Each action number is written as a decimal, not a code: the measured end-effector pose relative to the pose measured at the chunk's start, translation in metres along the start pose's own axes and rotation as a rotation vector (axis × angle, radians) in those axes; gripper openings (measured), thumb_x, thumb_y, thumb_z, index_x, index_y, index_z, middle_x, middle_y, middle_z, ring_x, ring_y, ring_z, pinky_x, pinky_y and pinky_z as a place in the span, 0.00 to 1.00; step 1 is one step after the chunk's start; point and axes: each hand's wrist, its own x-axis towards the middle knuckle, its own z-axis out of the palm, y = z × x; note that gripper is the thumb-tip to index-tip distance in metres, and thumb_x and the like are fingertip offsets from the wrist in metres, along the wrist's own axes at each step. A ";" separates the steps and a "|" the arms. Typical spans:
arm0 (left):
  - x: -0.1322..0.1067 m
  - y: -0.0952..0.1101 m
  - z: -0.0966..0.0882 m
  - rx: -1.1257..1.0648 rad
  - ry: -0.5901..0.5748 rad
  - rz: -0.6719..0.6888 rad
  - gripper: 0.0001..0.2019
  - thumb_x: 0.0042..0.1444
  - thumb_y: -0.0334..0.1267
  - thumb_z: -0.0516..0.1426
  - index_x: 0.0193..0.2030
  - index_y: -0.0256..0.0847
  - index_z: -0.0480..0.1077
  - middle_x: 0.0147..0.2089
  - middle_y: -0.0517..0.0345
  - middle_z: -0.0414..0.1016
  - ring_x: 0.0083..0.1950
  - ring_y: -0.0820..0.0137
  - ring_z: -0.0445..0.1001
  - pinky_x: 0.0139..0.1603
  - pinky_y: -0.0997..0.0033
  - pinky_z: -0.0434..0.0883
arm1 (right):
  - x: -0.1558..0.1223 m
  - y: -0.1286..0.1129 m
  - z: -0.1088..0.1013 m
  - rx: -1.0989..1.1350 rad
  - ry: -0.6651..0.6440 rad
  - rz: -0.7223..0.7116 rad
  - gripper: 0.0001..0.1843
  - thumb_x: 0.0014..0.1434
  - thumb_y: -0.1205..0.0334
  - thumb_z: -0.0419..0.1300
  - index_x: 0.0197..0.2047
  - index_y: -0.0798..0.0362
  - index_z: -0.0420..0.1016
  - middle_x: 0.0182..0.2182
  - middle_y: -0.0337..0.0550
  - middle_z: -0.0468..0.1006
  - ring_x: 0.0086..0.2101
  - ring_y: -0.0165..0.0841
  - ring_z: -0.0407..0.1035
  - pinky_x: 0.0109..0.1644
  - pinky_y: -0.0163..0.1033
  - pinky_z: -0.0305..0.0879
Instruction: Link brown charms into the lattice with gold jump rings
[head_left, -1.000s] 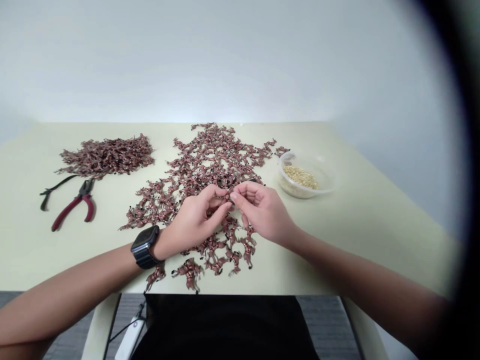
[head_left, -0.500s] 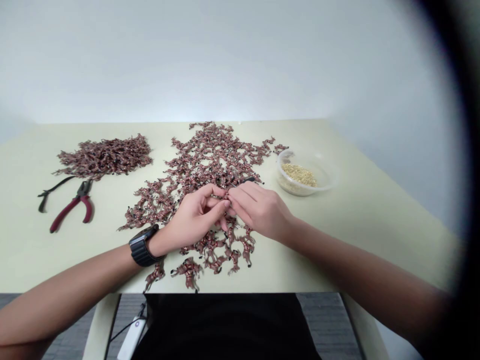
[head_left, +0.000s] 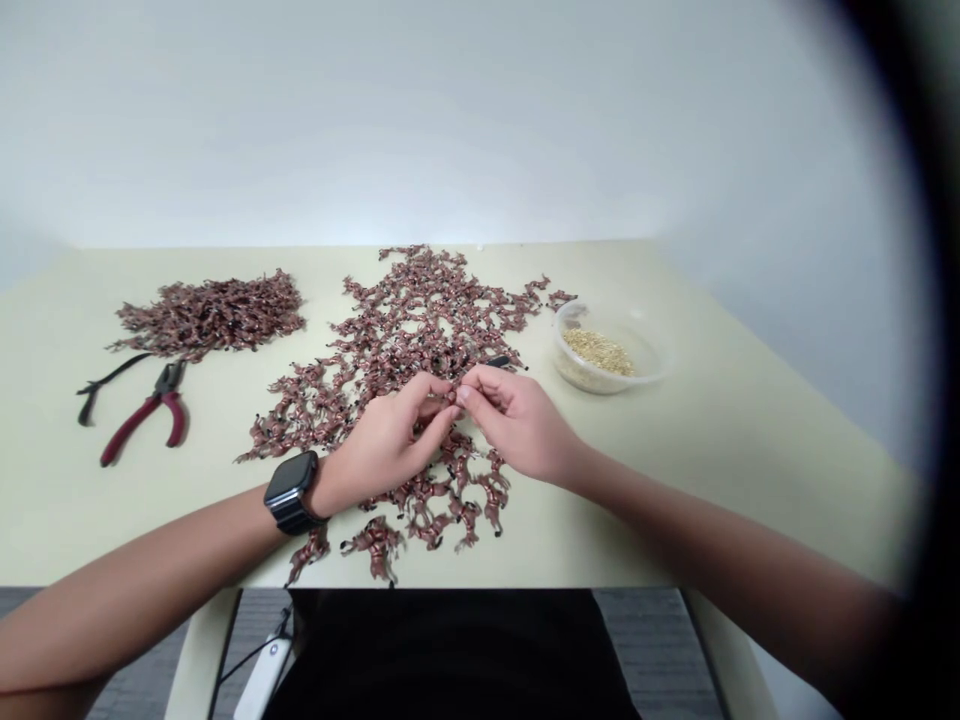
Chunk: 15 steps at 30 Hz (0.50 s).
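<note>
My left hand (head_left: 394, 430), with a dark watch (head_left: 292, 490) on its wrist, pinches a small reddish-brown figurine (head_left: 452, 396) between thumb and fingertips. My right hand (head_left: 529, 420) meets it there, thumb and index fingertip pressed together at the piece. Whether the right fingers also hold something tiny is hidden. Beneath and around both hands spreads a wide heap of shiny brown horse-like figurines (head_left: 427, 310). A dark slender object (head_left: 495, 362) shows just behind my right hand; its other end is covered.
On the left lies a denser pile of brown figurines (head_left: 214, 312). Red-handled pliers (head_left: 150, 408) and a thin black tool (head_left: 112, 378) rest in front of it. To the right stands a clear round tub (head_left: 651, 372) with small gold-coloured pieces (head_left: 598, 352) inside.
My right hand has turned, so its thumb now shows at the pinch point. The left wrist has rolled slightly, bringing the watch face into view. The piles and tools stay put.
</note>
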 end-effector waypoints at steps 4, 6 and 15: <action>0.002 -0.001 -0.005 0.156 -0.002 0.091 0.11 0.70 0.40 0.53 0.56 0.40 0.64 0.38 0.56 0.82 0.28 0.73 0.77 0.28 0.76 0.68 | 0.005 0.000 -0.002 0.470 -0.188 0.258 0.14 0.69 0.50 0.56 0.35 0.50 0.65 0.23 0.31 0.63 0.20 0.25 0.54 0.21 0.34 0.49; 0.005 0.000 -0.007 0.072 0.012 0.056 0.12 0.70 0.41 0.54 0.56 0.40 0.65 0.38 0.56 0.83 0.31 0.71 0.79 0.31 0.75 0.71 | 0.007 -0.002 -0.007 0.490 -0.197 0.270 0.14 0.70 0.49 0.54 0.36 0.50 0.67 0.24 0.33 0.66 0.20 0.26 0.56 0.21 0.34 0.50; 0.018 -0.009 -0.014 -0.585 -0.009 -0.287 0.14 0.66 0.46 0.60 0.48 0.38 0.66 0.36 0.50 0.85 0.29 0.69 0.82 0.31 0.73 0.76 | 0.001 0.004 -0.032 -0.959 0.051 -0.167 0.30 0.66 0.38 0.55 0.21 0.51 0.64 0.15 0.39 0.64 0.18 0.29 0.53 0.26 0.40 0.42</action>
